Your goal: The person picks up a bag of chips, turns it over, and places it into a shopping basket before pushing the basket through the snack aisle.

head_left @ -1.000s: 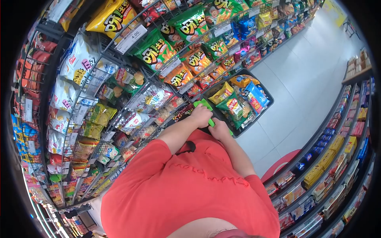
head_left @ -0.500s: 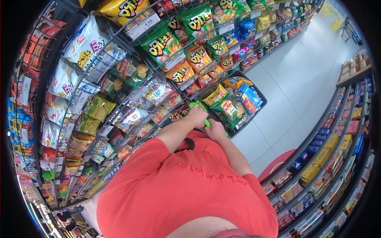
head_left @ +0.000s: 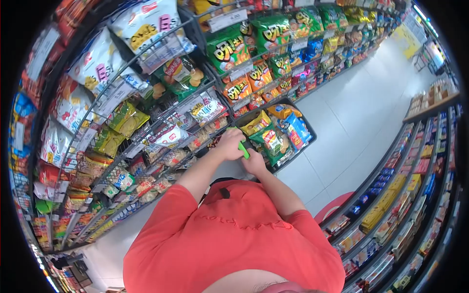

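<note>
Along the left, snack rack: wire shelves of bagged snacks, among them green crisp bags behind price labels.
Aisle floor: pale tiles running past the rack's foot.
Red T-shirt: worn by the person, filling the lower middle; both forearms reach forward from its sleeves.
Dark grey basket: ahead of the person, just beside the rack's foot; whether they touch I cannot tell. Its base is hidden.
Basket load: a green Lay's crisp bag nearest the hands, a yellow bag, a blue bag and an orange-yellow bag around it.
Left hand: wrapped round the green handle.
Right hand: closed round it too, just beside the left, a short bare stretch showing between.
Grip on the handle: judging by it, the step is guiding the basket along the rack; a further push would call for even pressure from both hands and room at the rack's edge.
</note>
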Demonstrator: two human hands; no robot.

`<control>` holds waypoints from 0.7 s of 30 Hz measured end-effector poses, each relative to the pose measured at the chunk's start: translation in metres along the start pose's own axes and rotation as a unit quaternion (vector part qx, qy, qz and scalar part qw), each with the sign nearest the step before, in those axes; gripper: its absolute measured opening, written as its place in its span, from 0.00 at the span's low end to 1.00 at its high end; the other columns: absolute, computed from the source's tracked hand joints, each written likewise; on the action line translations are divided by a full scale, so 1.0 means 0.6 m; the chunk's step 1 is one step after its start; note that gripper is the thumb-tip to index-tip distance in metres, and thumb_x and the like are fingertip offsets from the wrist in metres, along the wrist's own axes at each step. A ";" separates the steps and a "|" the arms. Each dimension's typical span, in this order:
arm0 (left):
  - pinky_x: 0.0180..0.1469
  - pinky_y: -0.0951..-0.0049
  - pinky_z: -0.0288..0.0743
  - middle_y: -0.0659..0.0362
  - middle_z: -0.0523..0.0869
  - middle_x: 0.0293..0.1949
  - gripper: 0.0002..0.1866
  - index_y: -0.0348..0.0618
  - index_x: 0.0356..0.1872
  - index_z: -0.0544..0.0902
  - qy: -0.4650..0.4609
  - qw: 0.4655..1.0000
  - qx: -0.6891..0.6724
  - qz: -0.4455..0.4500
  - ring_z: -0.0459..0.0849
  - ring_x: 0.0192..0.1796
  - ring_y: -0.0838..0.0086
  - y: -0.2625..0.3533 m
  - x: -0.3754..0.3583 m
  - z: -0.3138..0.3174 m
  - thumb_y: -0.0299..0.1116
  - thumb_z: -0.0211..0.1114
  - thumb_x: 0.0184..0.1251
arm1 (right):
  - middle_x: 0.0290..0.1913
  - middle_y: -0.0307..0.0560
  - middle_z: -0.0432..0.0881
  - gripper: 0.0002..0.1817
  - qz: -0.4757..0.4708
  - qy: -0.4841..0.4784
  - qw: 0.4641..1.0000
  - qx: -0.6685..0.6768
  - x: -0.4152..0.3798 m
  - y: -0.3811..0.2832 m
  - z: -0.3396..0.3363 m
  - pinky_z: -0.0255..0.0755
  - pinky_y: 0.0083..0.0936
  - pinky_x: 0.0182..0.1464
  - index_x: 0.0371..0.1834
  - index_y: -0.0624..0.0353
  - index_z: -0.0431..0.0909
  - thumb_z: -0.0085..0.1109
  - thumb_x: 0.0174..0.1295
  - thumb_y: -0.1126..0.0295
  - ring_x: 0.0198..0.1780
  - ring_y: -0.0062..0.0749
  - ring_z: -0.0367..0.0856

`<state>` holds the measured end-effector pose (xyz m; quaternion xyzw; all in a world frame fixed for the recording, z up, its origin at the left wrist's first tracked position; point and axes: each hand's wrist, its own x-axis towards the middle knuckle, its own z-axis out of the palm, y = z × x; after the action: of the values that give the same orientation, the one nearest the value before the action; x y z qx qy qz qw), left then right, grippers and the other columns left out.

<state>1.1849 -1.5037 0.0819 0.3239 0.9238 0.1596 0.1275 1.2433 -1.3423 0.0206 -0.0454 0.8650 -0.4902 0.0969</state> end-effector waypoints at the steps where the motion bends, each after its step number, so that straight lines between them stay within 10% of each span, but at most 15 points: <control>1: 0.70 0.52 0.64 0.49 0.83 0.45 0.26 0.40 0.48 0.82 0.181 0.976 -0.024 -0.122 0.77 0.60 0.54 0.011 -0.006 0.013 0.41 0.74 0.46 | 0.37 0.68 0.83 0.15 0.015 -0.004 1.000 0.002 -0.003 -0.005 0.003 0.76 0.51 0.45 0.41 0.61 0.78 0.62 0.56 0.63 0.44 0.65 0.83; 2: 0.71 0.52 0.64 0.47 0.83 0.46 0.31 0.38 0.53 0.79 0.351 0.904 -0.049 -0.239 0.76 0.61 0.51 0.014 -0.005 0.024 0.40 0.75 0.45 | 0.37 0.68 0.83 0.15 0.010 -0.006 1.000 -0.004 -0.003 -0.009 0.010 0.76 0.51 0.45 0.41 0.61 0.78 0.62 0.56 0.63 0.44 0.65 0.83; 4: 0.65 0.53 0.72 0.46 0.84 0.43 0.35 0.35 0.58 0.74 0.357 0.859 -0.068 -0.360 0.80 0.58 0.51 0.025 0.020 0.018 0.36 0.76 0.48 | 0.35 0.67 0.83 0.15 0.021 -0.014 0.999 0.023 0.000 -0.010 0.020 0.76 0.51 0.45 0.42 0.62 0.77 0.61 0.56 0.65 0.43 0.65 0.83; 7: 0.47 0.55 0.82 0.44 0.88 0.38 0.28 0.31 0.49 0.77 0.294 0.586 -0.522 -0.546 0.88 0.38 0.51 0.013 0.086 0.038 0.40 0.76 0.53 | 0.36 0.70 0.82 0.18 0.001 -0.057 0.998 0.029 0.005 0.004 0.027 0.76 0.53 0.44 0.45 0.62 0.71 0.62 0.58 0.63 0.43 0.68 0.82; 12: 0.50 0.52 0.82 0.42 0.89 0.42 0.23 0.34 0.44 0.83 0.299 0.639 -0.256 -0.661 0.89 0.47 0.49 -0.022 0.112 0.108 0.45 0.71 0.57 | 0.41 0.72 0.82 0.25 -0.072 -0.237 0.968 -0.036 0.030 0.028 -0.020 0.75 0.51 0.47 0.51 0.64 0.66 0.61 0.66 0.53 0.46 0.68 0.82; 21: 0.49 0.55 0.80 0.47 0.91 0.43 0.24 0.42 0.49 0.88 0.373 0.511 -0.351 -0.690 0.90 0.46 0.51 -0.038 0.105 0.151 0.48 0.73 0.58 | 0.37 0.56 0.86 0.21 -0.083 -0.303 0.949 0.013 0.114 0.127 -0.174 0.79 0.38 0.45 0.51 0.64 0.78 0.65 0.63 0.59 0.40 0.45 0.87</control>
<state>1.1549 -1.4611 -0.0179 -0.5764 0.6874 0.4383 -0.0559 1.1557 -1.2268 -0.0008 -0.2619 0.7819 -0.4707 0.3137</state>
